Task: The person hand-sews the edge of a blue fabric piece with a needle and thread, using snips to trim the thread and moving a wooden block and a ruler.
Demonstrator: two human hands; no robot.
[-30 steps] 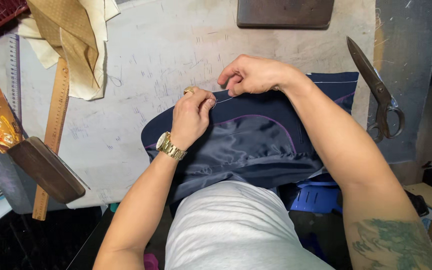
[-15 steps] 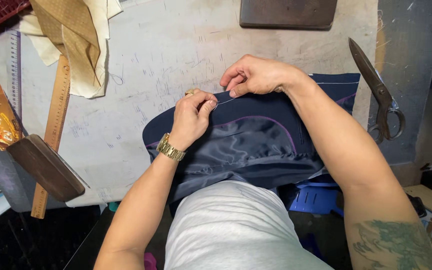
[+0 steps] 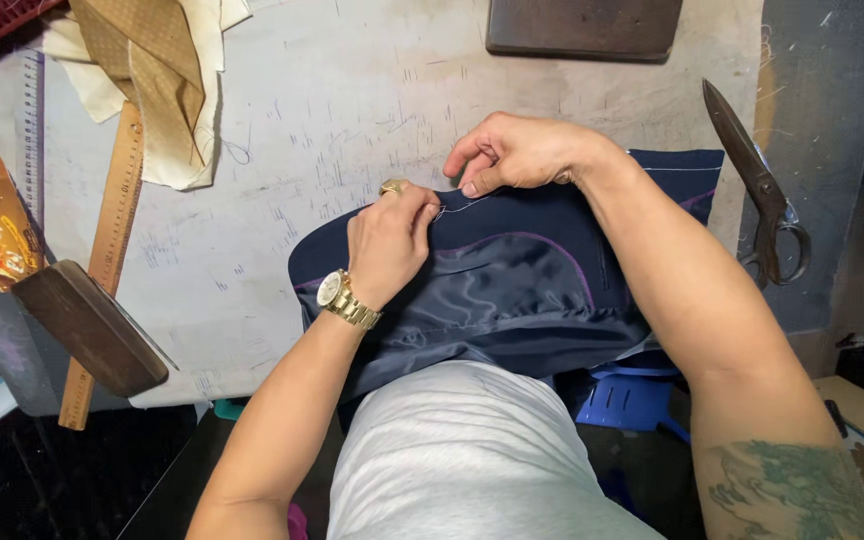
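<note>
Worktable [image 3: 352, 120] — one garment [image 3: 512, 290], two hands [image 3: 452, 210]

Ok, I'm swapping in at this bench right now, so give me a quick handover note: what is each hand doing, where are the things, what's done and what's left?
Left hand: fingers pinched on the top edge of the navy garment; whether it holds a needle is too small to tell.
Right hand: pinching the same edge further along, with a pale thread running between the hands.
The garment lies lining-up on the chalk-marked table.
Scissors lie to the right, a wooden ruler to the left.
Done: how far the stitching has got cannot be told.
Left: hand sewing along that edge looks unfinished.
</note>
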